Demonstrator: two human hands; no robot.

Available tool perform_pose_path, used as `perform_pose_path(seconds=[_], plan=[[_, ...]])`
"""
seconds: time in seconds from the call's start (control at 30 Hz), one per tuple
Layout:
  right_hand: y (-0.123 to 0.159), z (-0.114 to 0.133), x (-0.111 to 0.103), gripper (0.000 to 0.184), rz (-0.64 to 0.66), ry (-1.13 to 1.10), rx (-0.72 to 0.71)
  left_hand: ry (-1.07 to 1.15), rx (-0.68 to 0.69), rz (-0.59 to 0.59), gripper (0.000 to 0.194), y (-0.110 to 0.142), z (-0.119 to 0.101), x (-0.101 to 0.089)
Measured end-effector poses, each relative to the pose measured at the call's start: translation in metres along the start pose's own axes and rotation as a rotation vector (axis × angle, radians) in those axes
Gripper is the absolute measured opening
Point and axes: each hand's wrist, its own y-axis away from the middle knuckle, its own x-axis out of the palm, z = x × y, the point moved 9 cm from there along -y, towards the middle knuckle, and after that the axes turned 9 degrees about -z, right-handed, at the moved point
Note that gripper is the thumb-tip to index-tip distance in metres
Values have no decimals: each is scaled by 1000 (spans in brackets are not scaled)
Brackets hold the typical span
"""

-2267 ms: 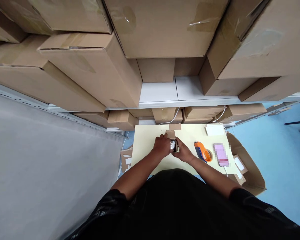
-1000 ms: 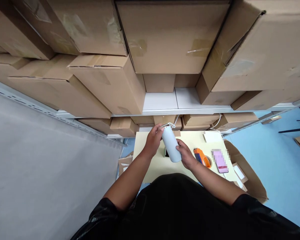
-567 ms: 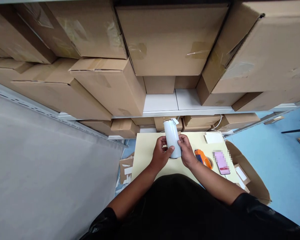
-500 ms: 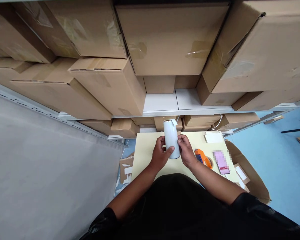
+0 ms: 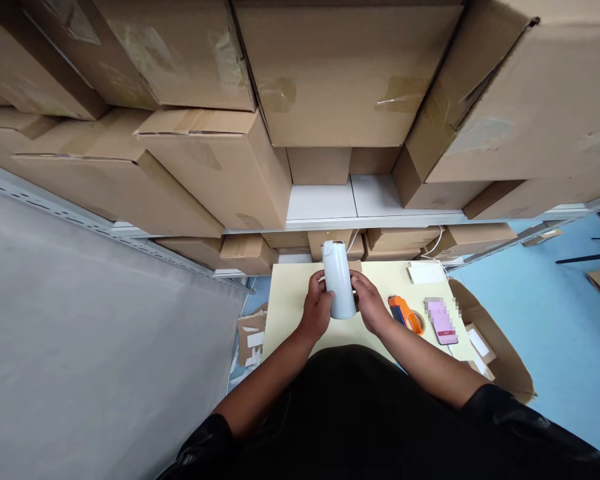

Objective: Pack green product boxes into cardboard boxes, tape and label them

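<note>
A pale blue insulated bottle (image 5: 339,283) with a metallic ring near its top stands almost upright over the table, leaning slightly. A small pale tab shows at the upper left of its top. My left hand (image 5: 317,307) is closed round its left side, thumb across the front. On the other side my right hand (image 5: 370,303) grips the bottle with its fingertips. Behind it, a bit of brown cardboard (image 5: 355,265) shows; the bottle and hands hide the rest. Both hands are above the cream tabletop (image 5: 290,300).
An orange tape dispenser (image 5: 406,315) and a pink-screened phone (image 5: 441,321) lie to the right on the table. Behind these is a white box (image 5: 425,273). A large open carton (image 5: 505,360) stands at the table's right. Shelves full of cardboard boxes (image 5: 340,73) rise in front.
The small box I handled earlier has left my hands, and the bottle came into both. Since half a second ago the bottle has turned, its tab moving from right to left.
</note>
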Motion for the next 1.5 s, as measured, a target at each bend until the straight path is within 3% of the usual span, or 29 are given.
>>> perform_pose_path(seconds=[0.13, 0.27, 0.57, 0.67, 0.83, 1.0, 1.13, 1.33, 1.5], plan=[[4, 2, 1, 43, -22, 74, -85, -164, 89, 13, 46, 0, -9, 1], [7, 1, 0, 44, -9, 78, -80, -350, 102, -32, 58, -2, -10, -5], [4, -11, -9, 42, -41, 7, 54, -61, -20, -76, 45, -1, 5, -10], [9, -9, -1, 42, 14, 46, 33, -89, 22, -41, 44, 2, 0, -5], [13, -7, -3, 39, 1, 54, 12, -292, 74, -95, 45, 0, -4, -9], [10, -6, -14, 38, -37, 28, 8, -132, -15, -91, 47, 1, 6, -9], [11, -7, -11, 38, -3, 45, 14, -48, -23, -81, 33, 4, 7, -5], [18, -2, -5, 38, 40, 53, -26, -195, 55, -102, 47, 5, -2, -8], [18, 1, -10, 36, 36, -11, -25, -131, 38, -72, 44, 7, -5, -9]])
